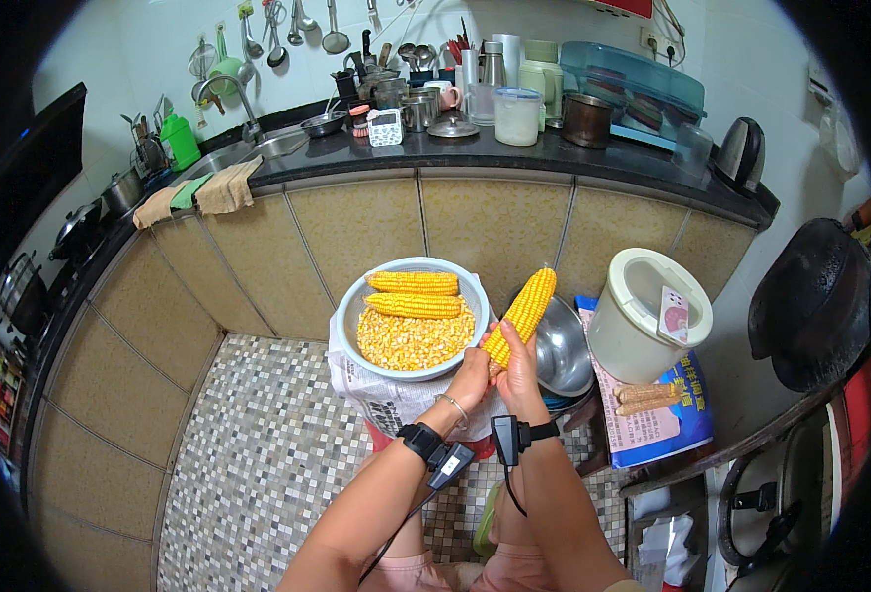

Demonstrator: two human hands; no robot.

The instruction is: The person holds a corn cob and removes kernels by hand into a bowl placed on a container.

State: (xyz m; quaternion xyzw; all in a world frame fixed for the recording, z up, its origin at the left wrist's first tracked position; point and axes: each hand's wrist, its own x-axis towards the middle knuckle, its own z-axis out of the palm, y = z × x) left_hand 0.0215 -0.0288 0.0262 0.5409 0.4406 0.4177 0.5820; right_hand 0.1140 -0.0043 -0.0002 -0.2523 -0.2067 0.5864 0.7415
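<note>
An ear of corn (pixel 527 310), yellow and full of kernels, slants up and to the right between my hands. My right hand (pixel 521 375) is closed around its lower part, with the thumb along the near side. At its bottom end my left hand (pixel 472 379) is closed too, fingers pressed against the ear. Just left of them stands a pale blue basin (pixel 347 331) of loose corn kernels (pixel 411 340). Two more ears lie on those kernels, a far ear (pixel 413 283) and a nearer ear (pixel 414 306). Behind my right hand, a steel bowl (pixel 566 345) is partly hidden.
Newspaper (pixel 356 390) lies under the basin. To the right are a lidded white bucket (pixel 618 340) and stripped cobs (pixel 647 398) on a printed sheet (pixel 643 439). A wok (pixel 810 296) leans at the far right. Cabinets (pixel 356 222) and a dark counter (pixel 356 158) run behind.
</note>
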